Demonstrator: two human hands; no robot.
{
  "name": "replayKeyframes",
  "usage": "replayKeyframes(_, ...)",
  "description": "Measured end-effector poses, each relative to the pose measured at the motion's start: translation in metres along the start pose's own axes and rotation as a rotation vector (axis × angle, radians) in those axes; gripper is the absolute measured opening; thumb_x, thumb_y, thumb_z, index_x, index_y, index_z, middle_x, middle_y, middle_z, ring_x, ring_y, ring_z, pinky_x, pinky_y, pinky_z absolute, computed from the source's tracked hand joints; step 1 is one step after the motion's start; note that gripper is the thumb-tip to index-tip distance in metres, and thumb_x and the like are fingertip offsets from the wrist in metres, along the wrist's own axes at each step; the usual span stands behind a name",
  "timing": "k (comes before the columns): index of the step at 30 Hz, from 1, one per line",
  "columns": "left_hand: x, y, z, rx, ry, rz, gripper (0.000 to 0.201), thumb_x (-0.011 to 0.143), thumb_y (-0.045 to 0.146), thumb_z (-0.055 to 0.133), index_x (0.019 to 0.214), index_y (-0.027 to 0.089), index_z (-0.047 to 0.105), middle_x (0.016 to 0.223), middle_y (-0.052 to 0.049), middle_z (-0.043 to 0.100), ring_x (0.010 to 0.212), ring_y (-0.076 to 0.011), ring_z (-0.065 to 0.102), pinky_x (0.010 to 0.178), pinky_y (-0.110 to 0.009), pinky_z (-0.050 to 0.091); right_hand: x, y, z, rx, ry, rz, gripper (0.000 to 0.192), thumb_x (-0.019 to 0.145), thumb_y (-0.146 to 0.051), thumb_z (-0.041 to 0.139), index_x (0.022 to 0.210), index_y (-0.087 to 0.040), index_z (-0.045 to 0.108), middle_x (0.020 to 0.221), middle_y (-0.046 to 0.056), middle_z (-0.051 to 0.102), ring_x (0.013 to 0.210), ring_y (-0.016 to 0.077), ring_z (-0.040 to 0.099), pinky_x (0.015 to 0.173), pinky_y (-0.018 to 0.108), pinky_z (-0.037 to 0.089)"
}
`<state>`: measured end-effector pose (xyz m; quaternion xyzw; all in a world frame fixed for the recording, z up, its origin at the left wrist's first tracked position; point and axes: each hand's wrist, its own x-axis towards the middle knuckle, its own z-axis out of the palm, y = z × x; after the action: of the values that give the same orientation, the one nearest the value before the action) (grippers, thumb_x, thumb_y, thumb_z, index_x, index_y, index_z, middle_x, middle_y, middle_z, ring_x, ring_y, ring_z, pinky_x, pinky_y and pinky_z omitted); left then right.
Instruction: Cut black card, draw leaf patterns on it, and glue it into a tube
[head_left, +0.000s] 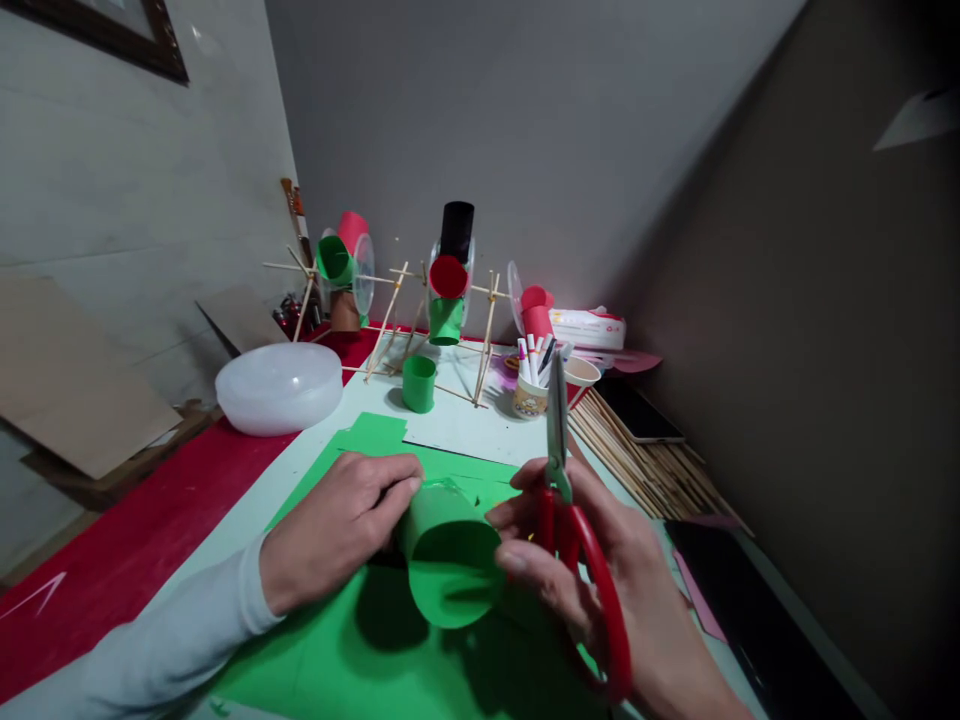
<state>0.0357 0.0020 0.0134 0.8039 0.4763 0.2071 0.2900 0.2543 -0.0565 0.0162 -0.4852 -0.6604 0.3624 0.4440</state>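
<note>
Left hand (341, 525): gripping green paper tube (448, 555) at 9 o'clock.
Right hand (600, 580): closed around red scissors (577, 520), blades shut, fingertips on the tube's 3 o'clock side.
Tube: over green sheet (337, 650).
Tip: I'd steady its rim.

Two hands (337, 525) (600, 570), one scissors (574, 520), one white bowl (279, 388).
</note>
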Motion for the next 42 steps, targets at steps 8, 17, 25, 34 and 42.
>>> replayKeyframes(8,-0.008,0.001,0.011,0.009,0.227,0.092,0.027,0.092,0.034,0.047,0.072,0.024,0.064,0.069,-0.002,0.066,0.065,-0.0207,0.058,0.066,-0.030,0.039,-0.006,0.018,0.012,-0.310,0.048,-0.227,0.014,0.090,-0.020,0.057,0.102,-0.023,0.052,0.073,-0.001,0.068,0.054,0.0129,0.061,0.050,0.021,0.047)
replayKeyframes(17,-0.018,0.004,0.018,-0.715,0.075,0.008,0.055,0.078,0.054,0.070,0.128,0.031,0.065,0.129,-0.003,0.067,0.124,-0.0320,0.055,0.094,-0.033,0.050,-0.002,0.026,0.007,-0.226,0.254,-0.151,0.023,0.087,-0.021,0.055,0.108,-0.026,0.050,0.068,-0.004,0.059,0.050,0.0135,0.056,0.044,0.022,0.041)
replayKeyframes(25,-0.007,-0.002,0.021,-0.544,0.140,0.038,0.033,0.091,0.052,0.055,0.109,0.028,0.071,0.107,-0.002,0.072,0.104,-0.0263,0.062,0.089,-0.032,0.050,-0.004,0.026,0.017,-0.235,0.212,-0.155,0.017,0.090,-0.022,0.055,0.106,-0.024,0.052,0.064,-0.006,0.055,0.047,0.0114,0.052,0.042,0.020,0.039)
replayKeyframes(34,-0.008,-0.004,0.021,-0.458,0.211,0.068,0.029,0.095,0.042,0.052,0.077,0.022,0.061,0.073,0.002,0.062,0.070,-0.0164,0.059,0.068,-0.025,0.046,-0.003,0.016,0.013,-0.261,0.207,-0.203,0.009,0.093,-0.026,0.058,0.100,-0.023,0.053,0.060,-0.008,0.048,0.044,0.0103,0.048,0.041,0.019,0.042)
replayKeyframes(42,-0.003,-0.014,0.014,-0.771,0.020,-0.041,0.023,0.094,0.044,0.059,0.089,0.021,0.061,0.068,0.003,0.065,0.066,-0.0161,0.064,0.067,-0.026,0.050,-0.002,0.018,0.011,-0.128,0.117,-0.171,0.016,0.094,-0.036,0.061,0.102,-0.024,0.053,0.061,-0.009,0.042,0.046,0.0099,0.040,0.046,0.020,0.041)
